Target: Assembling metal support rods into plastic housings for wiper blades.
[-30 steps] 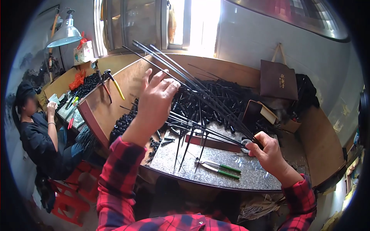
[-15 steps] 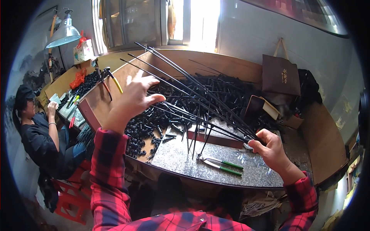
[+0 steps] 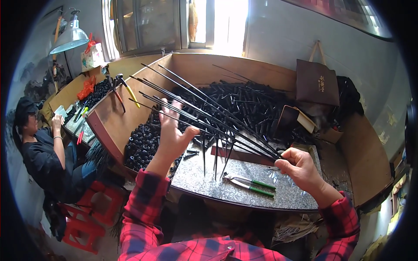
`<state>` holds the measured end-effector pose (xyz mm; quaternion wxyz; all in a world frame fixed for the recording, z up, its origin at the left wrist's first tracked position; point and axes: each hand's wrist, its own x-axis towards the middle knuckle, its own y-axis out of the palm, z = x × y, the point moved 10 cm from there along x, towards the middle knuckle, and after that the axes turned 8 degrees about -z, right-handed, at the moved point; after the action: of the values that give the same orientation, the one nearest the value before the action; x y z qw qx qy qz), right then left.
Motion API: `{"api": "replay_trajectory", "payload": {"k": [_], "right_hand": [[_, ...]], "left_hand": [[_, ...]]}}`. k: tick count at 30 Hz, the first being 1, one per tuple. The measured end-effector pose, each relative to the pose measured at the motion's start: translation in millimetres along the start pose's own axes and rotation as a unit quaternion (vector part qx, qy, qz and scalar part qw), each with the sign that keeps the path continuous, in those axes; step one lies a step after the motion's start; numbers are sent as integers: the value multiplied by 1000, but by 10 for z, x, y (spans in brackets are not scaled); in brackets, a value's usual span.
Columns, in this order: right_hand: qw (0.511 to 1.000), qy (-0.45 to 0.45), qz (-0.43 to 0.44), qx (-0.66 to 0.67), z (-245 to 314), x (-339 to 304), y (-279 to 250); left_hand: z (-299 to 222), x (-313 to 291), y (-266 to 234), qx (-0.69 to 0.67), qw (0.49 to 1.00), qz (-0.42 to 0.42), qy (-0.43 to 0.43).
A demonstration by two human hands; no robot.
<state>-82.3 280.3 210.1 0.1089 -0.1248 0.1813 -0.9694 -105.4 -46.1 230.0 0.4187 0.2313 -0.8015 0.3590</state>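
Observation:
My right hand [image 3: 300,167] grips one end of a bundle of long, thin black rods [image 3: 257,144], which fan out up and to the left over the bench. Fingers spread, my left hand [image 3: 173,135] is among the rods near their far part; some rods pass in front of it, and whether it touches them is unclear. Several shorter rods [image 3: 216,163] angle down from the bundle. Below lie green-handled pliers [image 3: 261,192] on a speckled grey stone slab [image 3: 204,193]. Behind the rods spreads a big heap of short black tubular parts [image 3: 257,108].
A curved wooden wall [image 3: 261,71] rims the bench. Yellow-handled pliers [image 3: 132,96] and another pair hang on the left partition. A dark brown bag [image 3: 315,85] stands at back right. On the left a co-worker [image 3: 41,150] sits near red stools [image 3: 82,232].
My left hand has moved right and down, toward my body. The rods' far ends have shifted left and lower, while my right hand stays nearly in place, still gripping them.

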Motion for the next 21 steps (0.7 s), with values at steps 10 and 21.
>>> {"api": "replay_trajectory", "payload": {"k": [10,21], "right_hand": [[999,3,31,-21,46,-53,197],[977,-93,146,-121,273,-409,650]], "left_hand": [[-726,-336,259,-172,982,4,-78],[-156,-372,176,-462,833,-196,-231]]}}
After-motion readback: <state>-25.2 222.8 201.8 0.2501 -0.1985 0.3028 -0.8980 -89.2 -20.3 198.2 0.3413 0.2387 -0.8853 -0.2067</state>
